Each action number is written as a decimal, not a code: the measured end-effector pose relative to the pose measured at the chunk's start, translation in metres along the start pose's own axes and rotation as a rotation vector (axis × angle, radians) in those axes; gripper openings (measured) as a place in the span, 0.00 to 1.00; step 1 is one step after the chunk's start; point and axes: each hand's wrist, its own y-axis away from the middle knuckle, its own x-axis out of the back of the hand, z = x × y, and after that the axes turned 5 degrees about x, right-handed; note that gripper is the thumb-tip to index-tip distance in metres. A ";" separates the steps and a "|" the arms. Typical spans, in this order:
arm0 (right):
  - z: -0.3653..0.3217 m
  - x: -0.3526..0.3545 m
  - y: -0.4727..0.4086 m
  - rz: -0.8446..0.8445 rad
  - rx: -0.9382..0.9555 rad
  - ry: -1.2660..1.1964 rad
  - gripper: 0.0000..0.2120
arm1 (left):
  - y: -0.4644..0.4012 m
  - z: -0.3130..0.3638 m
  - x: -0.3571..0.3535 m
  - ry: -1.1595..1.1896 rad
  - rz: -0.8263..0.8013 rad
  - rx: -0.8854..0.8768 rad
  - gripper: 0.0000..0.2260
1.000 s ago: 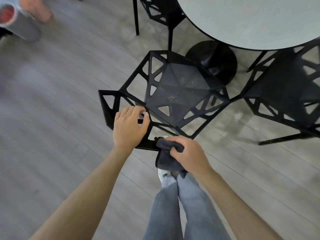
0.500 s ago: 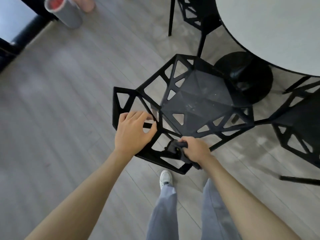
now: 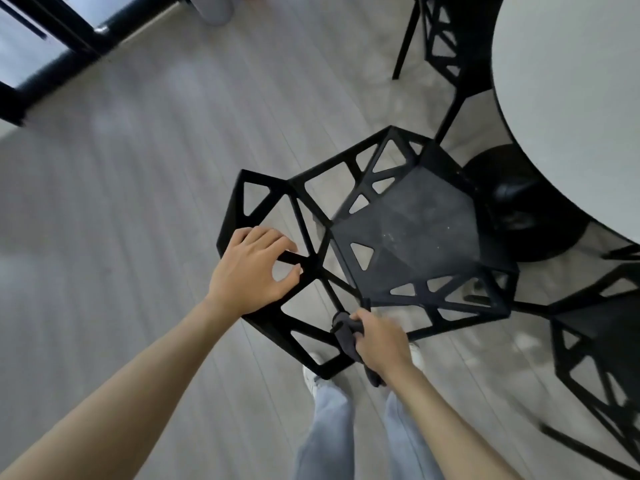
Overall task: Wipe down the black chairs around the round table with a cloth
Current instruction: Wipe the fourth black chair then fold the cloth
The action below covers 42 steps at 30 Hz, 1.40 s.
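Note:
A black chair (image 3: 408, 233) with a cut-out geometric frame stands in front of me, its dusty seat facing the round table (image 3: 571, 109). My left hand (image 3: 254, 271) grips a bar of the chair's backrest, fingers curled over it. My right hand (image 3: 379, 341) holds a dark grey cloth (image 3: 344, 332) bunched against the frame where the backrest meets the seat. Part of the cloth hangs below my hand.
A second black chair (image 3: 602, 344) stands to the right, a third (image 3: 446, 39) at the top beside the table. The table's black round base (image 3: 523, 209) sits behind the near chair. My legs and white shoes are below. Black furniture legs (image 3: 52, 53) stand top left.
My right hand with the cloth has slid from the backrest's lower edge inward toward the seat junction. My view has shifted left. My left hand keeps its grip on the backrest.

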 end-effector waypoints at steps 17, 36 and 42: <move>0.003 0.016 -0.043 -0.144 0.134 0.044 0.15 | 0.003 -0.007 -0.004 0.047 0.018 0.016 0.13; -0.014 -0.003 -0.084 -0.018 0.045 -0.177 0.19 | 0.001 -0.005 -0.003 0.031 0.033 0.017 0.13; 0.030 0.007 0.008 -0.082 0.158 0.015 0.16 | 0.000 -0.003 0.001 0.036 0.006 0.022 0.13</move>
